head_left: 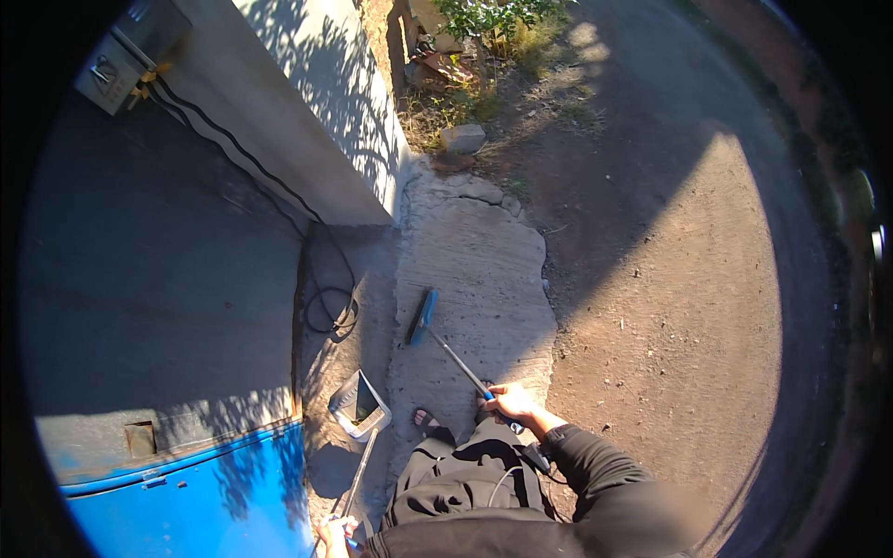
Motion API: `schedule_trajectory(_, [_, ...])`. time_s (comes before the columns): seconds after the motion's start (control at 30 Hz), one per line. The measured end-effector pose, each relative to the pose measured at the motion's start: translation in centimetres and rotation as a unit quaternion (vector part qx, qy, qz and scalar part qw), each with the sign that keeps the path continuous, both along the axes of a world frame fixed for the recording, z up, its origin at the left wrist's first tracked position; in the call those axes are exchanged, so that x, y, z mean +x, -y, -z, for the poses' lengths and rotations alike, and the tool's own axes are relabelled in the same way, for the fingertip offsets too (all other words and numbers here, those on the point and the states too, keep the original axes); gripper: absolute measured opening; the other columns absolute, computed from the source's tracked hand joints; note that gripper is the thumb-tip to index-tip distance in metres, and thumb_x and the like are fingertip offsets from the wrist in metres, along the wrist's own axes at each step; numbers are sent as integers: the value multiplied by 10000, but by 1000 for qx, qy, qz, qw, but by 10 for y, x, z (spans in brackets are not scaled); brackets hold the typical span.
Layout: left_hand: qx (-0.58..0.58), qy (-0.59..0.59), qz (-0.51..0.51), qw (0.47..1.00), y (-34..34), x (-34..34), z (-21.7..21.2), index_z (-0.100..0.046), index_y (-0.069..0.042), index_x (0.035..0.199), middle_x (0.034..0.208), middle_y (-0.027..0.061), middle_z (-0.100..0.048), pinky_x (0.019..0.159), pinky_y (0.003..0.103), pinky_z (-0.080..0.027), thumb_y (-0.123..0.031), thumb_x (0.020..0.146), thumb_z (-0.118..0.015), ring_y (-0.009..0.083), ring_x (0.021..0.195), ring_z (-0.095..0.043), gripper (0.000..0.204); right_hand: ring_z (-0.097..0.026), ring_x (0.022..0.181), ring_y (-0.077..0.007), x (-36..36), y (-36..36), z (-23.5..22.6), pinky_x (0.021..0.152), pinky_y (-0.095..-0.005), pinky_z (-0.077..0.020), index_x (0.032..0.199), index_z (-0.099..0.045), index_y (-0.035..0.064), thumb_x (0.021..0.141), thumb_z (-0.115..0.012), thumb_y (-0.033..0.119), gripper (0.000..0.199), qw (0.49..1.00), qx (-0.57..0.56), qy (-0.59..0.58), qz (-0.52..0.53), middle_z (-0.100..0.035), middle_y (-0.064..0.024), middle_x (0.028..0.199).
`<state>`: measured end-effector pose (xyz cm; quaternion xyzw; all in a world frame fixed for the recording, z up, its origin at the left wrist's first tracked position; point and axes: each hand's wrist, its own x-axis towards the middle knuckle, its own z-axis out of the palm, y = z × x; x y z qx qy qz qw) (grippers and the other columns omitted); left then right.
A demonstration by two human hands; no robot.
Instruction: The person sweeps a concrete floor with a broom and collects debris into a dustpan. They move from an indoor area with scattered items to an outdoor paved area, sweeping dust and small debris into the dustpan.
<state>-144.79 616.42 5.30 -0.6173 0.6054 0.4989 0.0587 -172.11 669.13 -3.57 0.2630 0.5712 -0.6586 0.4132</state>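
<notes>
My right hand (512, 403) is closed around the handle of a long-handled broom (456, 360). Its blue head with dark bristles rests on or just above the rough concrete slab (474, 251), ahead and to the left of my feet. At the lower edge, my left hand (335, 534) grips the upper end of a long-handled dustpan (375, 424). The pale pan is low beside the slab, left of my feet, with its dark inside showing. What lies in it is too small to make out.
A black cable (327, 321) lies coiled by the doorway, running up to a grey electrical box (107, 79) on the wall. A blue metal panel (214, 479) stands at lower left. Beyond the slab are a stone block (462, 139) and plants; packed dirt (688, 325) spreads right.
</notes>
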Motion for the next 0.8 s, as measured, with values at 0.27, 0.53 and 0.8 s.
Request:
schedule_trajectory(0.27, [0,16,2,1000,-2,-3,-18,-553,1,855,601,155,-602,388,360,-422,127,734,-719,291,453,-629,241,-639,518,-216,-51,119,31,455,-363,-487,1174,-698,-112,713,-649,-97,464,988,-91,-3,-124,-715,-159,730])
schedule_trajectory(0.53, [23,16,11,1000,18,-14,-19,-555,4,861,606,158,-604,388,364,-428,125,735,-719,291,453,-628,240,-655,547,-184,-27,38,53,506,-349,-517,1301,-723,-26,785,-707,-93,521,998,48,39,-5,-704,-151,714])
schedule_trajectory(0.8, [11,-11,27,1000,30,-37,10,-549,32,899,669,166,-618,415,379,-519,171,743,-731,290,450,-630,277,-732,651,-207,51,-160,25,534,-324,-548,1224,-708,-47,864,-753,-34,363,951,112,92,272,-760,-156,847])
